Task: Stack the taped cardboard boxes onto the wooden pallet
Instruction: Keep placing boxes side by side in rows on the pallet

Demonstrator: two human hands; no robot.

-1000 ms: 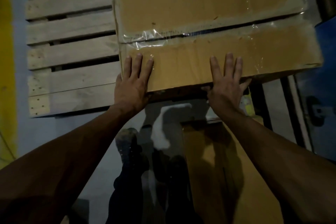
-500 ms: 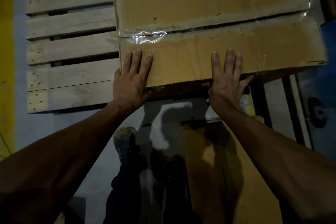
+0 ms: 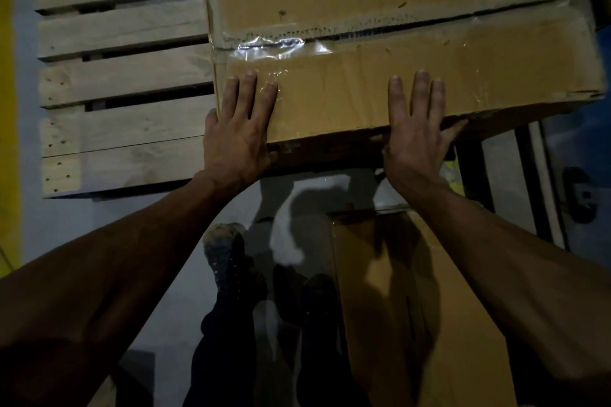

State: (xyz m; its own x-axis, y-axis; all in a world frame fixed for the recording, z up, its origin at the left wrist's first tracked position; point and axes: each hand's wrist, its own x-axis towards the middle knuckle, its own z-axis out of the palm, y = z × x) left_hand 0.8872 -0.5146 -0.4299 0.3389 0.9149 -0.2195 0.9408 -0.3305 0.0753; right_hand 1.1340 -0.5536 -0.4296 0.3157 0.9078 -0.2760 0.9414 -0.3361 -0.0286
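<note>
Head view: box point(image 3: 396, 26) sits on the pallet point(image 3: 122, 82) by its near right corner, long axis running left-right, near edge overhanging. Left hand point(image 3: 239, 132) and right hand point(image 3: 418, 132) lie flat, fingers straight, on its near top edge; the box lies directly ahead of both.

The matt brown cardboard box point(image 3: 380, 3) is showing glossy, wrinkled clear tape point(image 3: 274, 44); the pallet point(image 3: 122, 82) is showing pale, rough bare wood.
</note>
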